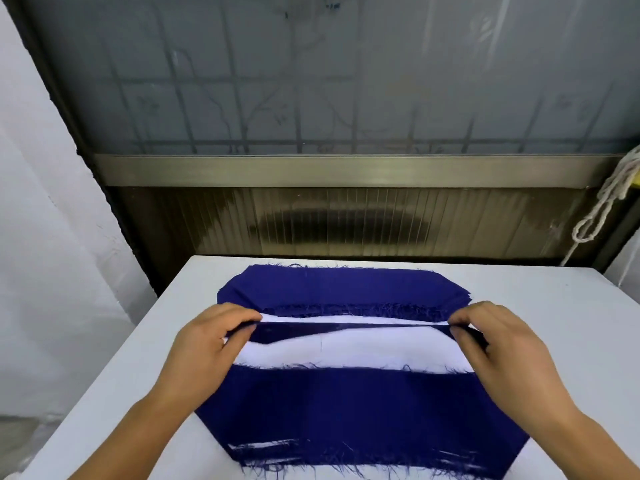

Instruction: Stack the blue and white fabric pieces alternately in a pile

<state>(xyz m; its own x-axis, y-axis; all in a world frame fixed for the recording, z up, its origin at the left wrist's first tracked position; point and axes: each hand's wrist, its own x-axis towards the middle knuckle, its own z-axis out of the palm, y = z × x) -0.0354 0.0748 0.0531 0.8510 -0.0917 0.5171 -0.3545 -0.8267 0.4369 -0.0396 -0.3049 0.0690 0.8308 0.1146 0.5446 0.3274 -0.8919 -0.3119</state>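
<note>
On the white tabletop (540,306) two heaps of frayed-edged cloth lie one behind the other: a stack of dark blue woven fabric pieces (332,287) at twelve o'clock, and the nearer alternating pile (346,407) at six o'clock, topped by a blue piece with a white fabric piece (353,351) showing at its far side.

The left hand (204,351), at nine o'clock of the pile, pinches the far edge of a blue piece (294,332) between thumb and curled fingers (242,311). The right hand (498,344), at three o'clock, does the same at the opposite corner, so the edge is stretched taut between them just above the white piece. Both hands are therefore closed on cloth, neither released.

My judgement is that the step in hand is laying or squaring this blue layer. To do it well, keep even tension across the edge so no crease forms, line the corners up with the layers beneath, lower both ends together, then smooth outward. The loose threads along the edges could snag or drag the white layer out of line, so the cloth should be lifted rather than slid.

No brand, label or readable writing shows anywhere, either on the fabric or on the frosted window panel (311,81) behind.
</note>
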